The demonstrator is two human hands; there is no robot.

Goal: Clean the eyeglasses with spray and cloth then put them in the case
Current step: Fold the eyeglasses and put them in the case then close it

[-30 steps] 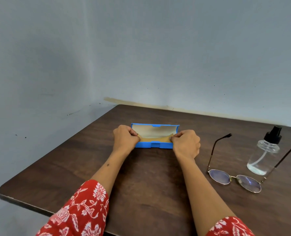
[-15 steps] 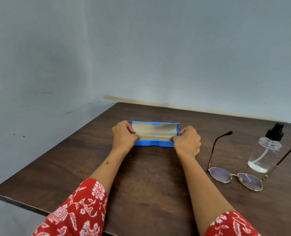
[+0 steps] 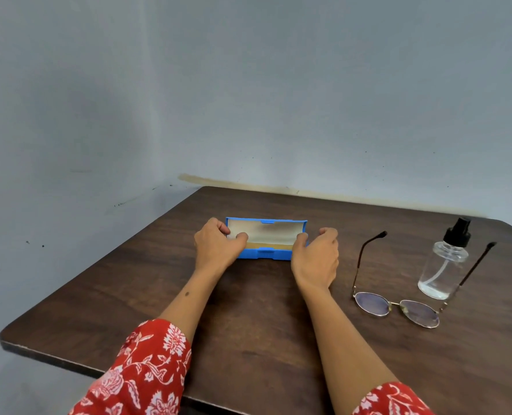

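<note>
A blue eyeglass case (image 3: 263,255) lies open mid-table, its pale lid lining facing me and something tan inside, perhaps a cloth. My left hand (image 3: 217,245) grips the case's left end, thumb reaching into the opening. My right hand (image 3: 316,254) holds the right end with fingers curled around it. Round metal-framed eyeglasses (image 3: 395,307) lie to the right, lenses toward me, temples unfolded. A clear spray bottle (image 3: 442,265) with a black nozzle stands between the temples, a little liquid in its bottom.
The dark wooden table (image 3: 248,324) stands in a corner of grey walls. Its left and near edges are in view. Red floral sleeves cover my upper forearms.
The case lid has swung further open. My left thumb has moved into the opening, and my right hand has loosened and shifted slightly right along the case end.
</note>
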